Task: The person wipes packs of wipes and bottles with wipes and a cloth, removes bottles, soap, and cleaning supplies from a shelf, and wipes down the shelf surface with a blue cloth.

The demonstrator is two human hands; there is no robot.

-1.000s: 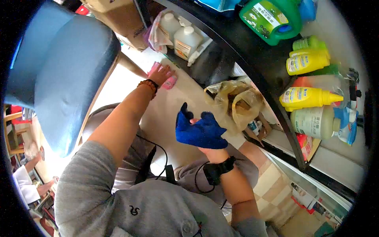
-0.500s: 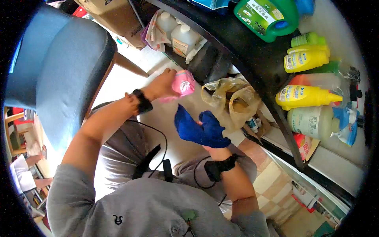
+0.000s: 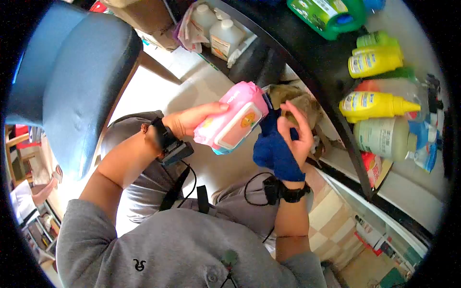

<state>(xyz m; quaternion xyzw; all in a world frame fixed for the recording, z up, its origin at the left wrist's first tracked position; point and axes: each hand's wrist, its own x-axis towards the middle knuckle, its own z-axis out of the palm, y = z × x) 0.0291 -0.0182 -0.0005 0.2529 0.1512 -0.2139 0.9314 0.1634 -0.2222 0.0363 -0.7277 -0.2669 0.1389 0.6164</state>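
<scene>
My left hand is closed around a pink pack of wet wipes. The pack is tilted, with its white lid and orange fruit picture towards me. Beside its right end is my right hand, with a dark blue cloth bunched around the palm and wrist. Thumb and index finger of that hand stick out bare, while its other fingers are partly hidden by the cloth. A fold of cloth reaches up to the pack's right end; whether they touch I cannot tell.
A yellowish plastic bag sits behind my right hand. The black shelf on the right carries yellow bottles, a green jug and a pale bottle. White jugs stand beneath. A blue chair is at left.
My left hand has brought the pack right and closer, turning it so the lid shows. My right hand has moved up and right, its thumb and index finger now out of the cloth.
</scene>
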